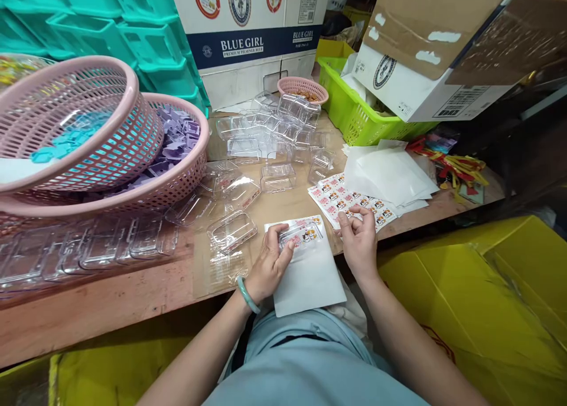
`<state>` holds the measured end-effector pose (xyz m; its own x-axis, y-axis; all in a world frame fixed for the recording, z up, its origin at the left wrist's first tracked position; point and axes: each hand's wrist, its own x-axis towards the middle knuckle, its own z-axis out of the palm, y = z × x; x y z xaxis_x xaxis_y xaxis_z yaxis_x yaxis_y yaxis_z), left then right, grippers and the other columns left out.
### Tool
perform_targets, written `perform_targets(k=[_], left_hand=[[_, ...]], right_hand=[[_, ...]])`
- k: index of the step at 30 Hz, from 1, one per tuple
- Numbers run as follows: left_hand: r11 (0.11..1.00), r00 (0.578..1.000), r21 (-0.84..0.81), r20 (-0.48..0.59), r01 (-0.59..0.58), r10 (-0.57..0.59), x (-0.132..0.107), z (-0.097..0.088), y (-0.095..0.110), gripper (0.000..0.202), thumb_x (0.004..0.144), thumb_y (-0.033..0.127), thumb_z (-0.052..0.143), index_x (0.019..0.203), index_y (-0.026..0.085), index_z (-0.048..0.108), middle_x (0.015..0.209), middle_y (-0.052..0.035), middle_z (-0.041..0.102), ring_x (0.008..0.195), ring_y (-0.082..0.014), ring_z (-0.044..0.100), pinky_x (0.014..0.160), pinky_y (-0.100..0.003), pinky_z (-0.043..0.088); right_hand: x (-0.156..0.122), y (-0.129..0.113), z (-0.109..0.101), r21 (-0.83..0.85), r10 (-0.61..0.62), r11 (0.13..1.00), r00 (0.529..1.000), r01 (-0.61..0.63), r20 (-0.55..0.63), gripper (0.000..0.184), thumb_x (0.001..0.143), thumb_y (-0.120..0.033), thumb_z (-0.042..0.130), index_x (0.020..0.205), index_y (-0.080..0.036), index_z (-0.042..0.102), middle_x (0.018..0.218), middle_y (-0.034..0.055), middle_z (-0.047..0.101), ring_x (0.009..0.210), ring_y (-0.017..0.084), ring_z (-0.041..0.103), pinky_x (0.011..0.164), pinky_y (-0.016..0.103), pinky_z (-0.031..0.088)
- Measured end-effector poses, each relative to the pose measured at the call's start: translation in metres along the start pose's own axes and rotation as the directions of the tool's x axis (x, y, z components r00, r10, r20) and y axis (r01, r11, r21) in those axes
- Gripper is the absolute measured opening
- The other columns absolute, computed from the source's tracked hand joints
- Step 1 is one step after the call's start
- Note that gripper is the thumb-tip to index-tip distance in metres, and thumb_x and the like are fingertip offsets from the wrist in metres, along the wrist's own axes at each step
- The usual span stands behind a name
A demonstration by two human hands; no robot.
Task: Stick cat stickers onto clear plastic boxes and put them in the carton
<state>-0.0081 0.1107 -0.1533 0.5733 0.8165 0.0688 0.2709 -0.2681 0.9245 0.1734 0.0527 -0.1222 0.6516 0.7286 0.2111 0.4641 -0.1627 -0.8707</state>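
My left hand [269,263], with a green bangle at its wrist, grips a clear plastic box [303,236] between thumb and fingers. Red print and a cartoon cat show on or through the box. Beneath it a mostly white sticker sheet [308,282] hangs over the table's front edge, a few prints along its top. My right hand [359,240] is a little to the right, fingers curled and thumb near the index fingertip; whether something small is between them I cannot make out. Just behind it lies a sheet of cat stickers [336,196], partly under white backing sheets [390,172].
Loose clear boxes [278,176] lie across the table, with a row of them [88,246] along the left edge. Pink baskets [201,140] hold purple and blue pieces. A green crate [349,119], cartons [252,57] and teal bins [155,45] stand behind. Yellow boxes [478,299] flank me below.
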Motion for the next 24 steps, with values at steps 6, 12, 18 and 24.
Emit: perform_targets(k=[6,12,18,24], left_hand=[[1.0,1.0,-0.017,-0.015,-0.007,0.007,0.001,0.003,-0.001,0.033,0.096,0.039,0.038,0.124,0.021,0.036,0.123,-0.011,0.049,0.12,-0.0218,0.048,0.105,-0.042,0.039],[0.989,0.983,-0.013,-0.115,-0.148,0.146,-0.014,-0.003,0.008,0.036,0.095,0.031,0.042,0.129,0.022,0.036,0.128,-0.0124,0.046,0.125,-0.0226,0.044,0.108,-0.045,0.037],[0.963,0.884,0.212,-0.402,-0.164,0.239,-0.078,-0.05,0.001,0.045,0.085,0.02,0.057,0.128,0.026,0.045,0.13,-0.0108,0.047,0.125,-0.0258,0.045,0.105,-0.048,0.041],[0.885,0.64,0.464,-0.687,0.023,0.344,-0.086,-0.079,-0.038,0.055,0.083,0.015,0.061,0.133,0.026,0.04,0.135,-0.0129,0.042,0.13,-0.028,0.041,0.105,-0.052,0.04]], right_hand=[[-0.009,-0.004,0.016,-0.066,0.037,0.998,0.948,-0.017,0.315,0.052,0.078,-0.055,0.064,0.116,-0.019,0.059,0.11,0.0109,0.068,0.095,0.024,0.065,0.083,0.037,0.052],[-0.008,-0.009,0.006,0.03,-0.078,0.997,0.899,0.071,0.432,0.042,0.092,-0.046,0.05,0.125,-0.023,0.06,0.123,0.0092,0.066,0.117,0.026,0.059,0.1,0.044,0.046],[-0.026,-0.04,0.049,0.244,-0.407,0.91,0.612,0.336,0.678,0.04,0.097,-0.032,0.045,0.136,-0.026,0.049,0.129,0.0073,0.062,0.117,0.02,0.059,0.099,0.036,0.049],[-0.016,-0.056,0.1,0.242,-0.64,0.737,0.536,0.631,0.551,0.034,0.095,-0.02,0.045,0.127,-0.023,0.057,0.11,0.0087,0.07,0.098,0.021,0.065,0.086,0.038,0.053]])
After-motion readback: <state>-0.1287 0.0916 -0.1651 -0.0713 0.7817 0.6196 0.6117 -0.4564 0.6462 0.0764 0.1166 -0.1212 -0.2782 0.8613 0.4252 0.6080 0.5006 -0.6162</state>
